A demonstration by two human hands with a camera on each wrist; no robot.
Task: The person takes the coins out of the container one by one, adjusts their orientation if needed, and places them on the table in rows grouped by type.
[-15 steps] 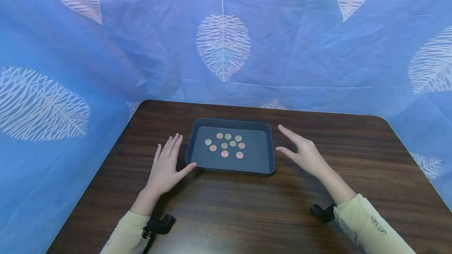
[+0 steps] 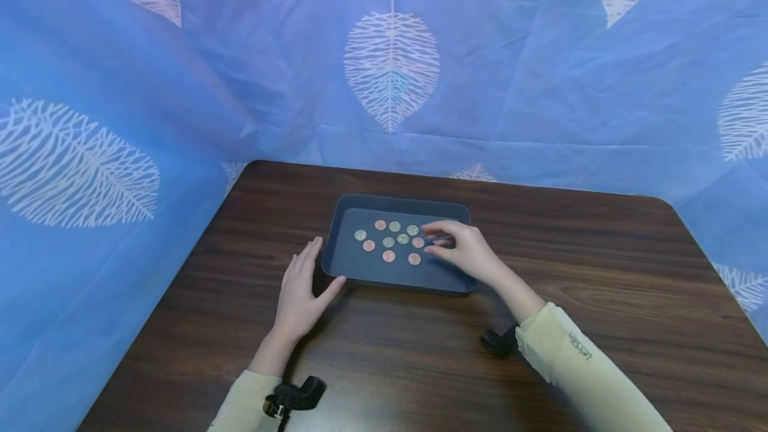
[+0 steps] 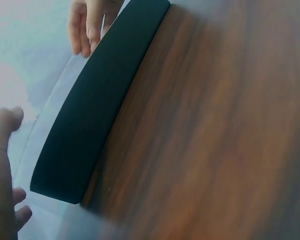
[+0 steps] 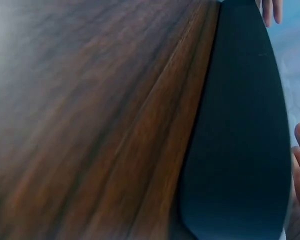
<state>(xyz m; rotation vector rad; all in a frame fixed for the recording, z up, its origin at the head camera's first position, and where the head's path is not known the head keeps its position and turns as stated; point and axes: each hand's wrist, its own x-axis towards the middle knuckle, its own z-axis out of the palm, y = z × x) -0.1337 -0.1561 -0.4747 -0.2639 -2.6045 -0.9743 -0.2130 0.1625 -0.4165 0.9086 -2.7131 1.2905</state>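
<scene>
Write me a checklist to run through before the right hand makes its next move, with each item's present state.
1. Tray resting flat on the table: ok.
2. All visible discs inside the tray: ok; ten show, five pinkish and five gold-toned.
3. Right hand over the tray, thumb and index fingertips beside the rightmost discs: ok.
4. Right fingertips touching a disc: cannot tell; the head view is too small.
5. Disc pinched between right thumb and index finger: not ok; their tips stand apart.
6. Left hand steadying the tray: cannot tell; its thumb is near the tray's near left corner, contact unclear.
</scene>
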